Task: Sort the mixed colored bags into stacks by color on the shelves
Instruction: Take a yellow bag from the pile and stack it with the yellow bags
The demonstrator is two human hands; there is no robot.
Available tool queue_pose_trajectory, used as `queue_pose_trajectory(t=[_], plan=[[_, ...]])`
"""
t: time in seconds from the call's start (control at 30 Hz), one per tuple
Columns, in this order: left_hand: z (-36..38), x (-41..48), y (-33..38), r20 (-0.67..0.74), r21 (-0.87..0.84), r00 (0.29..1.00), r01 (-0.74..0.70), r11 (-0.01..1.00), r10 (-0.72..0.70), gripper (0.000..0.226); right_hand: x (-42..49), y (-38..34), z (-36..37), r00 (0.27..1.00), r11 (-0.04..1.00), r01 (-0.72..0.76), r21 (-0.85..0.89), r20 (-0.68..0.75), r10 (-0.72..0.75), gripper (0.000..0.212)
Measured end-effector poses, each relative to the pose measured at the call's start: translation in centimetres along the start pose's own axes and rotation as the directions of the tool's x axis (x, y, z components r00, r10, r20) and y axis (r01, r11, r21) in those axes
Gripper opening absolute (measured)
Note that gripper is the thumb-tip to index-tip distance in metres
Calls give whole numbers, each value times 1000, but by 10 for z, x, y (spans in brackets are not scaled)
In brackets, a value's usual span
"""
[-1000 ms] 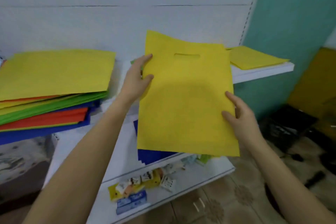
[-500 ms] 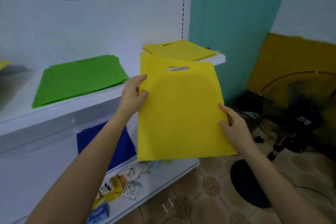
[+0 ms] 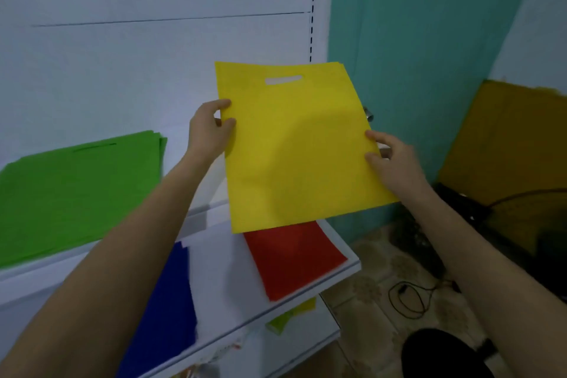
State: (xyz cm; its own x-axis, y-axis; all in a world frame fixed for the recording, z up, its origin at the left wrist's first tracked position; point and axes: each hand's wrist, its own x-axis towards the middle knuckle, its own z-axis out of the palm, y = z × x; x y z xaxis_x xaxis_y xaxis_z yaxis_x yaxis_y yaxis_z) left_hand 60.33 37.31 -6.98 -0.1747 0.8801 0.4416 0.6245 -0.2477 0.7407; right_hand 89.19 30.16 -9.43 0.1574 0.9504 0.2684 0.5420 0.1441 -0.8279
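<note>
I hold a flat yellow bag [image 3: 294, 144] with a cut-out handle slot above the right end of the upper shelf. My left hand [image 3: 208, 129] pinches its left edge; my right hand [image 3: 389, 159] grips its right edge. The bag hides whatever lies on the shelf beneath it. A green stack [image 3: 76, 190] lies on the upper shelf [image 3: 196, 218] to the left. On the shelf below [image 3: 221, 279] lie a blue stack [image 3: 162, 307] and a red stack [image 3: 291, 258].
A white panel wall backs the shelves, a teal wall [image 3: 423, 70] stands to the right. Small packets [image 3: 288, 319] sit on the lowest shelf. On the tiled floor at right are a black fan [image 3: 527, 224], a cable [image 3: 408, 301] and a dark round thing [image 3: 441, 353].
The view swung right, away from the mixed pile. Both hands carried the yellow bag up and over the right end of the upper shelf, covering the yellow stack seen there earlier.
</note>
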Motion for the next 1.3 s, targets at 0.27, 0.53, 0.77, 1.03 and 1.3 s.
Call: queue_pose_trajectory(t=[0.27,0.53,0.77,1.03,1.3], plan=[[46,85,-9,-61,107,984,172,979,-167,44,144,16,5,986,994,100,-32,136,-95,43],[91,107,-37,-30,291,929,362,885,-370,48,211,59,24,911,995,85,-43,409,-60,47],[103,101,-43,-86,402,898,427,810,-431,47,211,70,26,866,987,144,-78,493,-87,50],[50,59,-10,-173,418,962,265,869,-210,38,174,8,30,837,865,486,-129,353,-418,42],[-103,-70,6,-354,423,935,172,890,-13,31,11,-81,112,595,687,709,160,389,-704,36]])
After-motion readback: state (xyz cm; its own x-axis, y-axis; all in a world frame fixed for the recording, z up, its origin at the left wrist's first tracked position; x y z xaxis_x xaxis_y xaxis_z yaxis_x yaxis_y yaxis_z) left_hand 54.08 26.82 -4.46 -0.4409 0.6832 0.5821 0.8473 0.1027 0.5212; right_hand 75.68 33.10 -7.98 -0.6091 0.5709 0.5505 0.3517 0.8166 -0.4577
